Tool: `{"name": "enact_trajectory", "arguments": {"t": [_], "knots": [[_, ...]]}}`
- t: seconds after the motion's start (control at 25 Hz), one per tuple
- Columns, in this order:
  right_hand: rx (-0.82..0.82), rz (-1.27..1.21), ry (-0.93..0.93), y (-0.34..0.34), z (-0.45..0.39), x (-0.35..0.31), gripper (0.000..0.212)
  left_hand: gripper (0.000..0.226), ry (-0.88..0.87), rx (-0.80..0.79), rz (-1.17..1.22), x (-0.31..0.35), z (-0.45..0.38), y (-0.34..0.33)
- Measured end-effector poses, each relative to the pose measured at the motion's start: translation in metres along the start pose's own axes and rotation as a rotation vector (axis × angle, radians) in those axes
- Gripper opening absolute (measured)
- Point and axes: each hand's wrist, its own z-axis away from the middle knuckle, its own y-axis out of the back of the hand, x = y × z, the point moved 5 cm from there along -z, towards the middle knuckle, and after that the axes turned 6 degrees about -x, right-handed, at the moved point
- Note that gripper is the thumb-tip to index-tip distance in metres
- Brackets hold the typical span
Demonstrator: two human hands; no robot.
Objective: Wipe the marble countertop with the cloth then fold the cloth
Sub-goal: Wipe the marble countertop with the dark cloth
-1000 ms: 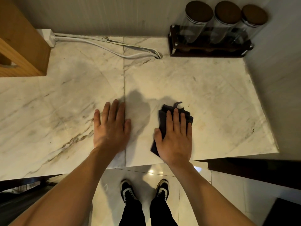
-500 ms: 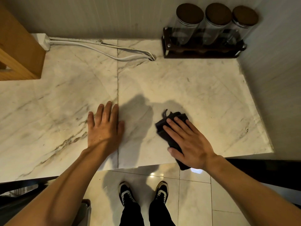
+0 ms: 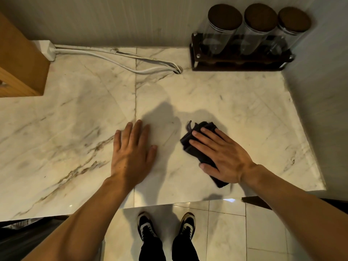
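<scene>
Right hand flat, fingers slightly spread, angled left, pressing the bunched dark cloth onto the marble countertop; left hand palm-down left of cloth, fingers together, thumb out.

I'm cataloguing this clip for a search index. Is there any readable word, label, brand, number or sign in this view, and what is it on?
None: no readable text anywhere in this view.
Three jars: dark lids and clear sides, no label visible.
Power strip: plain white, no marking visible.
Cloth under the right hand: plain dark, no tag legible.
Shoes: light patches, no legible brand.
</scene>
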Motion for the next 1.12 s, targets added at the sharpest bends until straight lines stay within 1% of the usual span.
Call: {"name": "enact_trajectory", "arguments": {"t": [0.2, 0.56, 0.84, 1.0, 1.12], "knots": [[0.003, -0.003, -0.078, 0.009, -0.030, 0.025, 0.068, 0.067, 0.047, -0.050, 0.008, -0.002, -0.003, -0.003], [0.143, -0.123, -0.314, 0.031, -0.090, 0.069, 0.067, 0.064, 0.041, -0.052, -0.003, -0.002, -0.003, -0.003], [0.217, -0.259, -0.633, 0.039, -0.117, 0.095, 0.066, 0.065, 0.065, -0.066, -0.015, -0.003, -0.005, -0.004], [0.226, -0.339, -0.839, 0.036, -0.115, 0.101, 0.066, 0.066, 0.082, -0.073, -0.028, -0.003, -0.004, -0.004], [0.244, -0.398, -0.948, 0.031, -0.107, 0.096, 0.067, 0.067, 0.083, -0.072, -0.027, -0.003, -0.004, -0.004]]}}
